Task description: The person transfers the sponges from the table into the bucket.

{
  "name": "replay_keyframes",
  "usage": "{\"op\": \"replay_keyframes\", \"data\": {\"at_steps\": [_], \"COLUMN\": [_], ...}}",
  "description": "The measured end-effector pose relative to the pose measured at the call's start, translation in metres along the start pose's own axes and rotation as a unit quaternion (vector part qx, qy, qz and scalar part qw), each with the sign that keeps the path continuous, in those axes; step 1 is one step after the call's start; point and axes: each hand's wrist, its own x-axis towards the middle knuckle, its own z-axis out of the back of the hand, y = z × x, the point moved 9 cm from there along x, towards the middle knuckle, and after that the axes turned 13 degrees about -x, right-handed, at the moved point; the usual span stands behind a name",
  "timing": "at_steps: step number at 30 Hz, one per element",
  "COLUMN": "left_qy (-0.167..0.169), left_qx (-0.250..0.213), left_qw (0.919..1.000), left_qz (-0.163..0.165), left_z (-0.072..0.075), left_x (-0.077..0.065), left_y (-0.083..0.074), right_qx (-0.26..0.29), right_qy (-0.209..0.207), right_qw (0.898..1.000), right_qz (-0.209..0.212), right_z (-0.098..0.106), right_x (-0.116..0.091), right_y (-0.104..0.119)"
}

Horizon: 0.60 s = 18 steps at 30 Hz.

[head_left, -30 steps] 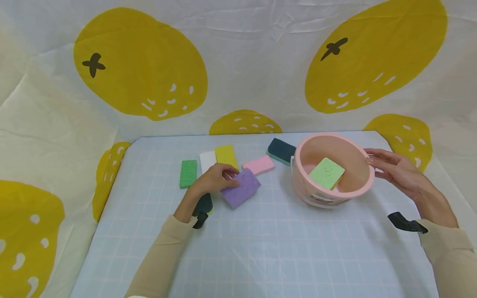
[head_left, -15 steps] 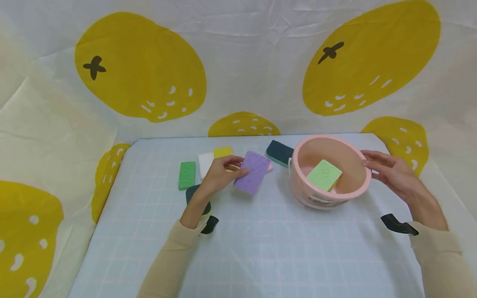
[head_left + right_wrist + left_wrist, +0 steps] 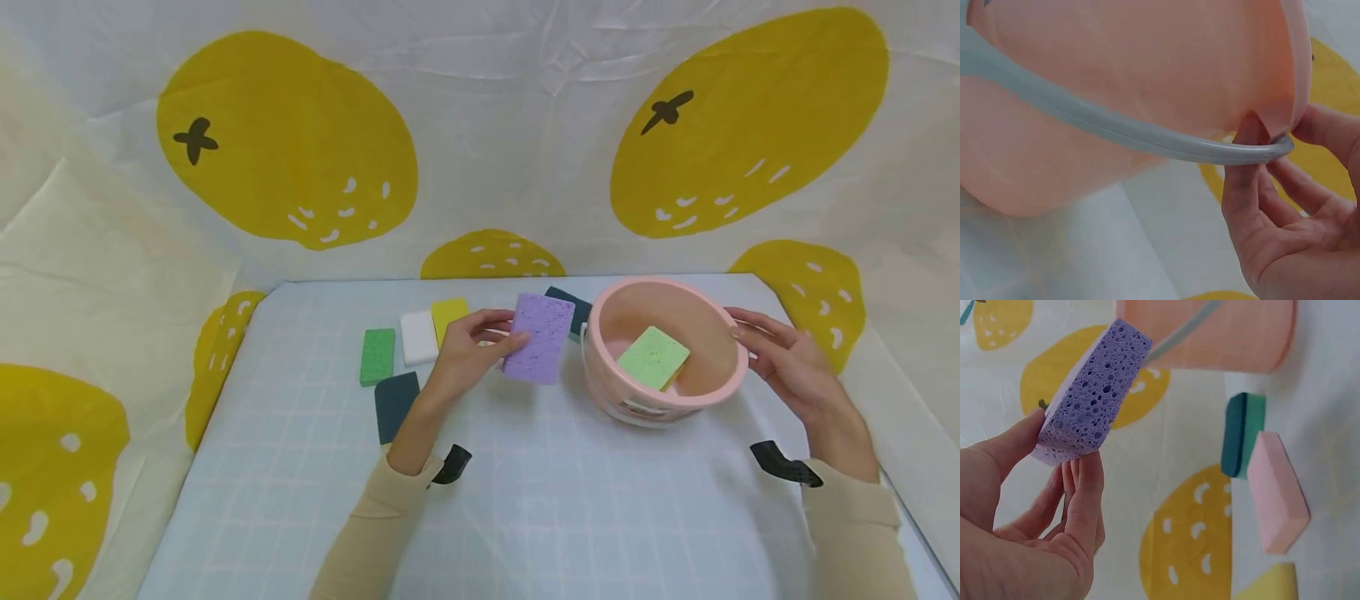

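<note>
Between thumb and fingers, my left hand (image 3: 465, 354) pinches a purple sponge (image 3: 542, 333) above the table, left of a pink bucket (image 3: 609, 385). The left wrist view shows the sponge's porous edge, with the thumb on one side and fingertips on the other. A light green sponge (image 3: 652, 357) lies tilted inside the bucket. My right hand (image 3: 798, 371) grips the bucket's right rim, where the grey handle (image 3: 1135, 134) joins; the right wrist view shows thumb and fingers on either side. A pink sponge (image 3: 1279, 497), largely hidden in the head view, lies on the table.
Left of the bucket lie a green sponge (image 3: 377, 357), a white one (image 3: 418, 337), a yellow one (image 3: 448, 317) and a dark one (image 3: 395, 404) beside the left forearm. Another dark sponge (image 3: 576, 310) sits against the bucket's far left side. A lemon-print cloth (image 3: 487, 150) hangs behind.
My left hand has raised the purple sponge off the table and carried it right towards the bucket, turning it more upright. The right hand stays at the bucket's rim.
</note>
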Motion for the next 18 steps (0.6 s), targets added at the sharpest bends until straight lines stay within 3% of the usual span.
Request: {"op": "replay_keyframes", "data": {"at_steps": [9, 18], "left_qy": [0.024, 0.044], "left_qx": [-0.062, -0.135], "left_qw": [0.9977, 0.9891], "left_qz": [-0.014, -0.038], "left_z": [-0.034, -0.067], "left_x": [0.002, 0.012], "left_y": [-0.019, -0.029], "right_qx": [0.037, 0.160], "right_qy": [-0.020, -0.007], "right_qw": [0.999, 0.987], "right_qz": [-0.002, 0.015], "right_z": [-0.004, -0.009], "right_x": [-0.003, 0.001], "right_y": [-0.009, -0.013]}}
